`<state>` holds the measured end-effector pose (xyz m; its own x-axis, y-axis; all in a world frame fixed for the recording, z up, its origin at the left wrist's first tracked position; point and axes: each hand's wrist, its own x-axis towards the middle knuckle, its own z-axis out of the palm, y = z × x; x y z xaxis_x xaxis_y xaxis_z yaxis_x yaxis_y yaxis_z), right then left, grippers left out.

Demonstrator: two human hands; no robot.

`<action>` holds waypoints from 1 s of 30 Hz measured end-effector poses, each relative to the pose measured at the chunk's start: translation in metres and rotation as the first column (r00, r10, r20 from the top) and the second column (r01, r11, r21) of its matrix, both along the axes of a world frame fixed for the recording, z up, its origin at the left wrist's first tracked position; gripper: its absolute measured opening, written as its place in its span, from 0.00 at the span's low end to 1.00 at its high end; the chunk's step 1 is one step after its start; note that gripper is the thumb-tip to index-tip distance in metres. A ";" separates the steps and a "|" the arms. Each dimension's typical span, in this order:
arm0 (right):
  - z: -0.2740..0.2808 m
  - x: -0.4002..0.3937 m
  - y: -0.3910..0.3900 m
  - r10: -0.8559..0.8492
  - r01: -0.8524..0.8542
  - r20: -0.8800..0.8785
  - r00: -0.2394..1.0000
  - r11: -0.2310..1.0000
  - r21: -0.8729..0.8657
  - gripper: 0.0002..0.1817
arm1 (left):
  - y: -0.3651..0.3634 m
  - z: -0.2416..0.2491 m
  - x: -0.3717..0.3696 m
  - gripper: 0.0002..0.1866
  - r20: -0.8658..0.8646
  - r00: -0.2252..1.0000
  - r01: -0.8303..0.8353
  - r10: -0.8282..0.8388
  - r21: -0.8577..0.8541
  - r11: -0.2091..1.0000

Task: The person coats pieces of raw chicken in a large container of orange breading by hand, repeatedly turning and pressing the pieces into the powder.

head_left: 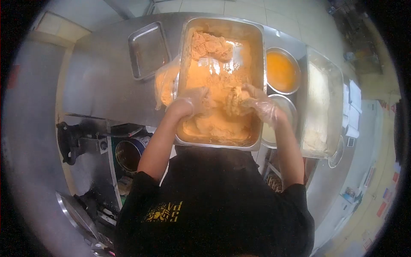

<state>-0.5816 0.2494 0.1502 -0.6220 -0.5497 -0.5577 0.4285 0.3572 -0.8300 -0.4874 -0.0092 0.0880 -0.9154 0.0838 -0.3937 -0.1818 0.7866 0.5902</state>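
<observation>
A deep metal tray (262,85) holds orange breading powder (218,124). Coated pieces (210,46) lie heaped at its far left. Both my hands wear clear plastic gloves dusted with powder. My right hand (257,103), over the right middle of the tray, has its fingers around a coated piece (235,99). My left hand (195,100) is at the tray's left side, low over the powder, with its fingers curled in; what it holds, if anything, is hidden. The two hands are a short way apart.
Right of the tray stand a bowl of orange liquid (281,70), a partly hidden pale bowl (289,107) and a long container of white flour (317,107). A small metal tray (147,51) and a plastic bag of orange powder (165,85) lie to the left.
</observation>
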 end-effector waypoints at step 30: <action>-0.023 0.015 -0.009 0.607 -0.251 -0.307 0.733 0.660 0.708 0.29 | 0.005 -0.008 -0.028 0.18 0.081 0.912 -0.408 0.403 0.282 0.868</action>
